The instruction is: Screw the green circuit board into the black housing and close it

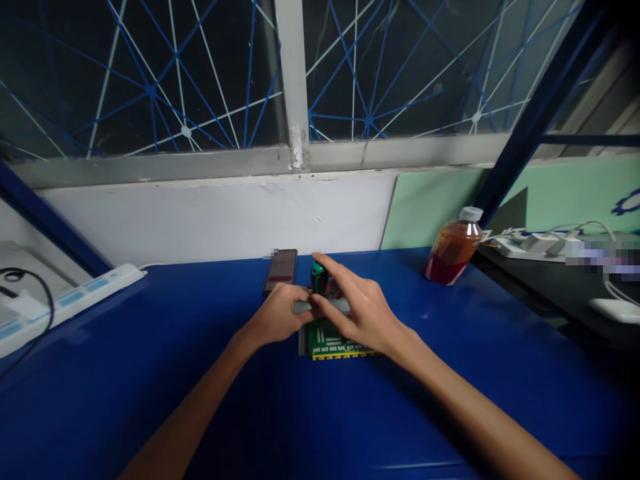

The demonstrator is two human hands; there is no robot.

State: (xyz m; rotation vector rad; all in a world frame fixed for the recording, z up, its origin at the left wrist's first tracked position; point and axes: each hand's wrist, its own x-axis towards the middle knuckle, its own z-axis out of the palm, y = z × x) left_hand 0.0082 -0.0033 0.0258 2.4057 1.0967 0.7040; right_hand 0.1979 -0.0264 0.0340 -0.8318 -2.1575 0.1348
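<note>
A green circuit board (334, 344) with a yellow front edge lies on a grey plate on the blue table (150, 373). My left hand (278, 313) is curled at the board's far left corner, fingers pinched on a small part I cannot make out. My right hand (356, 307) rests over the board's right side, fingers stretched toward the left hand, forefinger reaching past a small green and black object (318, 276) standing behind the board.
A dark phone (281, 270) lies flat behind the hands. A bottle of orange drink (453, 248) stands at the right back. A white power strip (75, 298) lies at the left edge, another (530, 243) on the right bench. A white wall and window frame close the back.
</note>
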